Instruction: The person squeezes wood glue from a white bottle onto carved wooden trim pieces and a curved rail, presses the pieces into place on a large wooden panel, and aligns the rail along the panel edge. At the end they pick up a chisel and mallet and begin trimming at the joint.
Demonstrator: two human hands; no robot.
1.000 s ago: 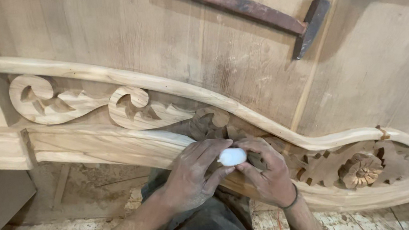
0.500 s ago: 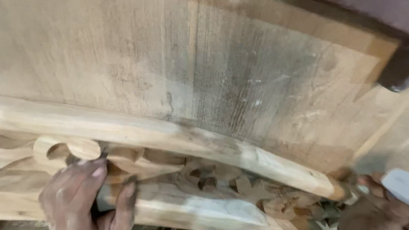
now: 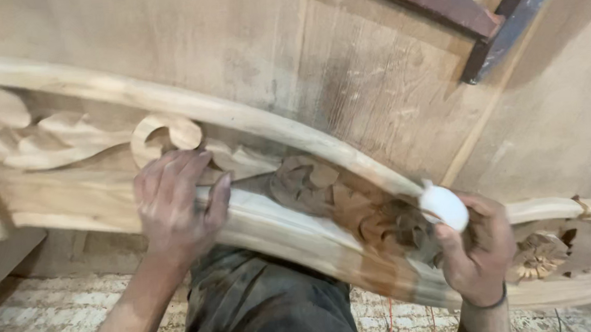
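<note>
Since half a second ago the view has pulled back and steadied, and the left hand (image 3: 175, 203) has shifted right along the carved wooden rail (image 3: 293, 226), from beside the open scroll to the lower moulding just past the second scroll (image 3: 166, 134); at the far left the pale scrollwork (image 3: 4, 129) lies untouched; the left hand presses flat on the rail, fingers spread over its rounded edge and thumb hooked on the near side, holding nothing but steadying the piece; in the middle the carved leaves (image 3: 355, 207) look darker and wet (stain or finish, I judge); the right hand (image 3: 477, 246) is curled tight around a small white plastic bottle (image 3: 445, 205), its tip touching the darkened carving; further right the carved flower (image 3: 538, 259) stays bare, and a rusty hammer (image 3: 481, 18) rests on the boards behind. A hard squeeze could flood the recesses and run onto the pale moulding, leaving blotches; the bracing palm could smear wet finish if it slides right.
</note>
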